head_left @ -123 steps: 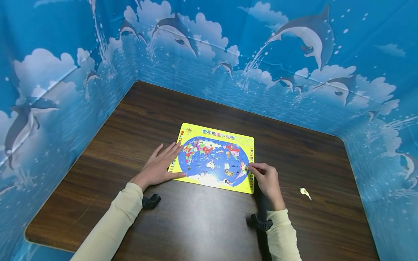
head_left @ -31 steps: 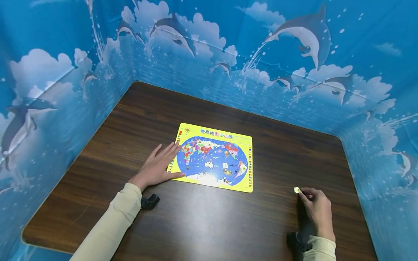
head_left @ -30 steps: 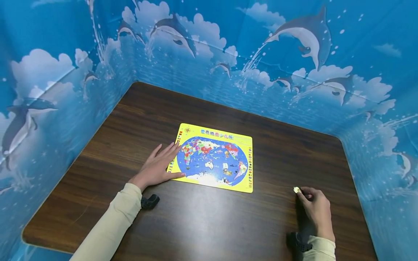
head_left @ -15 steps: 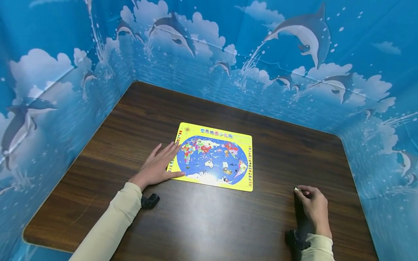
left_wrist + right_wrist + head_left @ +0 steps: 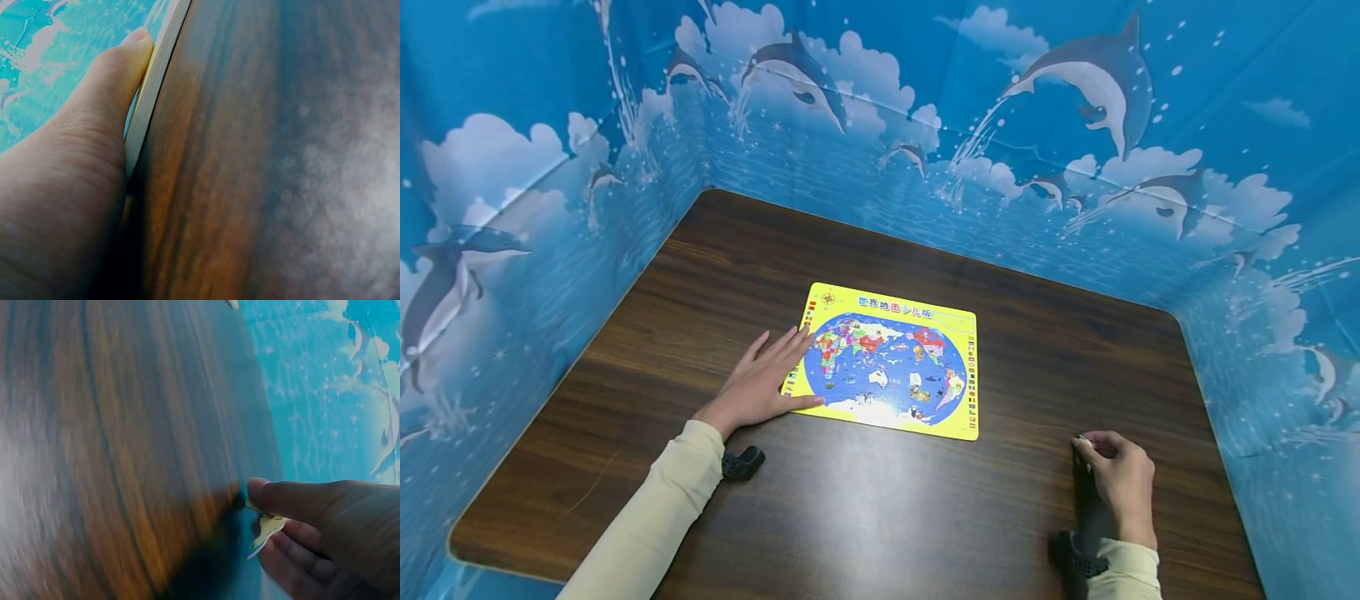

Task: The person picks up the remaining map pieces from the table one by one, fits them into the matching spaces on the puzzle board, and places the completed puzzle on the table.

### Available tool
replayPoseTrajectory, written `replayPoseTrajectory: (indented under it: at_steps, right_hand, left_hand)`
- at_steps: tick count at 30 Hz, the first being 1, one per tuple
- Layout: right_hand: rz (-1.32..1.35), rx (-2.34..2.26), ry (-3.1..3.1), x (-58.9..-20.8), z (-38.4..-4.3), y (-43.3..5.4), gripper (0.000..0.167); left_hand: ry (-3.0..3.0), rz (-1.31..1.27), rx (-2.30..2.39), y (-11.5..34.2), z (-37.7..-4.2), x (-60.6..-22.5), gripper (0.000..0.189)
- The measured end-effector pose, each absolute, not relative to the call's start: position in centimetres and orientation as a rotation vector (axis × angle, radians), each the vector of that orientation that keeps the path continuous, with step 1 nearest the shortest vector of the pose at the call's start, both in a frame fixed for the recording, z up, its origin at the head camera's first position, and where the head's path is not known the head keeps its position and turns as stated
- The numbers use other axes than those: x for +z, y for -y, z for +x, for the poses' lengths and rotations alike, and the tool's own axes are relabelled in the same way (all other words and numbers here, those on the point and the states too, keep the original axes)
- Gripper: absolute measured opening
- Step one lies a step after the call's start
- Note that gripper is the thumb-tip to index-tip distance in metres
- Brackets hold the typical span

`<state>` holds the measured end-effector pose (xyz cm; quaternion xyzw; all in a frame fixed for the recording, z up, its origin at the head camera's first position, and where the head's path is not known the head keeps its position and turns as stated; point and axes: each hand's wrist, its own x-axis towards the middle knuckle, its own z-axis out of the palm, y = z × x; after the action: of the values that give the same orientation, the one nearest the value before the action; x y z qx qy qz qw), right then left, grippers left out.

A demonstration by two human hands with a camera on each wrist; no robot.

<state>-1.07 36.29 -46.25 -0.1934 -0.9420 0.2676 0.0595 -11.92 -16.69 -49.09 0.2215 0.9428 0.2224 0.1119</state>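
A yellow-bordered world map board [image 5: 917, 427] lies flat on the table. My left hand [image 5: 758, 387] rests on its left edge, fingers straight and spread. In the left wrist view the thumb [image 5: 106, 81] lies along the board's thick side edge [image 5: 153, 94]. Well to the right of the board, my right hand [image 5: 1120, 479] pinches a small puzzle piece [image 5: 267, 530] between thumb and fingertips. This piece is pale yellow, thin and irregular, with a tapering end that hangs below the thumb in the right wrist view. Most of it is hidden by the fingers in the head view.
The dark wood-grain table [image 5: 737, 242] has rounded corners. A blue curtain [image 5: 880, 125] printed with dolphins and clouds stands round its back and sides. Each wrist wears a black band, one on the left [image 5: 743, 462] and one on the right [image 5: 1086, 567].
Earlier my right hand was at the board's right edge and the piece lay on the table. It then moved right and picked the piece up; the piece has since turned in the fingers.
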Motion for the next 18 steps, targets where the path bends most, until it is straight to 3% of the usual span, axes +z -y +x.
replayPoseTrajectory:
  at_steps: [9, 18]
  right_hand:
    - [-0.512, 0.992, 2.739, -45.3, -2.7, -32.1, 0.018]
    - [-0.356, 1.634, 2.584, -45.7, -6.8, -25.8, 0.023]
  left_hand:
    - [-2.779, 0.671, 0.691, 16.8, -11.9, -49.0, 0.109]
    - [-2.791, 0.668, 0.664, 16.7, -11.8, -49.2, 0.109]
